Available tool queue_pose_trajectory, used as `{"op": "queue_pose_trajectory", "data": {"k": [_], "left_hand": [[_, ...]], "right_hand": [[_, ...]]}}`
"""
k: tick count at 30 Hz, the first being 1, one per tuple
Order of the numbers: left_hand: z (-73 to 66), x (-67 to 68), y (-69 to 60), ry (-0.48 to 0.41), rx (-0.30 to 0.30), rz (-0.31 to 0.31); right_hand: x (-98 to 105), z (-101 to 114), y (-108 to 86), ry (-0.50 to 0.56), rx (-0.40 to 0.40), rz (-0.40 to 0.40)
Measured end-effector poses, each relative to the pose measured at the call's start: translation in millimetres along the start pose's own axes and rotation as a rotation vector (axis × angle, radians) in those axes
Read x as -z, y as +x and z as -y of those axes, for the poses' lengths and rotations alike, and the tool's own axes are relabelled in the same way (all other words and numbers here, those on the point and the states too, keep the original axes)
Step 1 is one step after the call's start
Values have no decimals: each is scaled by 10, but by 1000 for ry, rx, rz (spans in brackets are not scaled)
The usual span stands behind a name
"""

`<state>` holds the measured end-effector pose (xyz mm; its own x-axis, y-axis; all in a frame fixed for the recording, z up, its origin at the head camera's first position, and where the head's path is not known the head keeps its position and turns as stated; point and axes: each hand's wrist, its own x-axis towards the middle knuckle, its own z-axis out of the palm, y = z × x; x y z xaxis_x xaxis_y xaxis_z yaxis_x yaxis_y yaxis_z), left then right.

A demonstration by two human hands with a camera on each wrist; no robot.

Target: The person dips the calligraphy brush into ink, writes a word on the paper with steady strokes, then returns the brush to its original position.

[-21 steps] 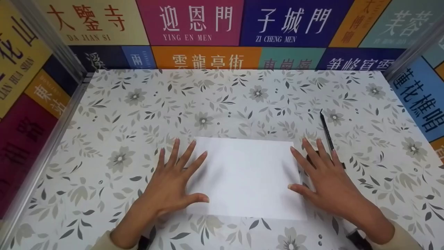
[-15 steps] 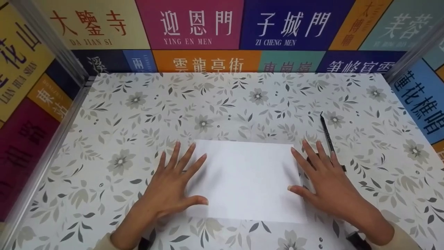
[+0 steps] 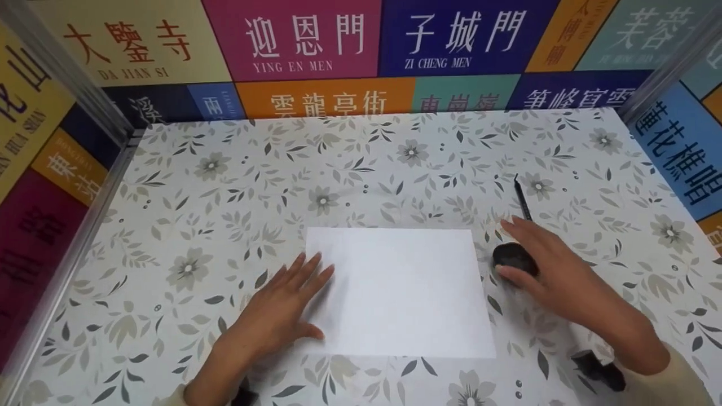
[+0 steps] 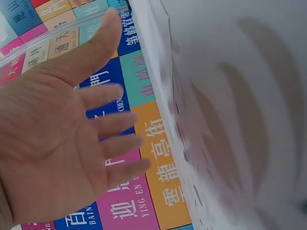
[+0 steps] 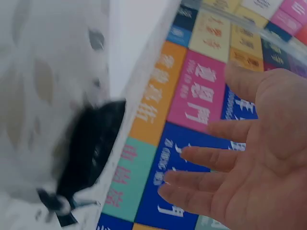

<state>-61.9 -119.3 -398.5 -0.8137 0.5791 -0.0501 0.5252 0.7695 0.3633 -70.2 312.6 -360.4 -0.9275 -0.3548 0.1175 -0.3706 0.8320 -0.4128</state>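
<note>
A blank white sheet of paper (image 3: 406,293) lies on the floral-patterned table. My left hand (image 3: 276,313) is over its left edge with the fingers spread; the left wrist view shows the bare palm (image 4: 53,143). To the right of the sheet sits a dark rounded object (image 3: 510,260), seen in the right wrist view as a black body (image 5: 91,143) with a small knobbed end; its kind is unclear. My right hand (image 3: 569,276) hovers beside it, thumb and fingers apart, holding nothing. Beyond those fingers lies a slim black stick with a thin bent tip (image 3: 522,198), its near end hidden.
Colourful panels with Chinese lettering (image 3: 310,39) stand along the back and both sides of the table (image 3: 282,169). Black wrist gear (image 3: 598,369) shows under the right forearm.
My right hand has moved right, off the sheet's edge, and turned sideways, uncovering the dark rounded object. My left hand's fingers have drawn closer together and shifted slightly down. The view has tilted a little.
</note>
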Motion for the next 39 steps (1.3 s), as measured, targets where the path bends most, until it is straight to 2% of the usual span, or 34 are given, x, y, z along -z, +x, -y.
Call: {"op": "queue_pose_trajectory", "data": {"k": [3,7,12,15,19,25,33,39], "left_hand": [[-14,-11,-38,-50,-58,53],[-51,-40,-60,-87,-79,109],[-119,-73,-51,-93,-73,142],[-139,-92,-51,-82,-71,124],[-155,-123,-52,-45,-97,70],[-200,-143,-29,-14,-73,58],[-195,-172,-36,0,-98,45],[-189,-156,-37,14,-115,45]], "right_hand": [[148,-96,5,10,-11,-58],[287,-276,33,21,-79,-131],[266,-527,149,52,-204,-117],[184,-651,235,50,-275,-78],[96,-774,278,32,-364,-49],[33,-862,298,33,-452,-21],[-10,-887,290,62,-479,-6],[-45,-881,287,78,-479,-24]]}}
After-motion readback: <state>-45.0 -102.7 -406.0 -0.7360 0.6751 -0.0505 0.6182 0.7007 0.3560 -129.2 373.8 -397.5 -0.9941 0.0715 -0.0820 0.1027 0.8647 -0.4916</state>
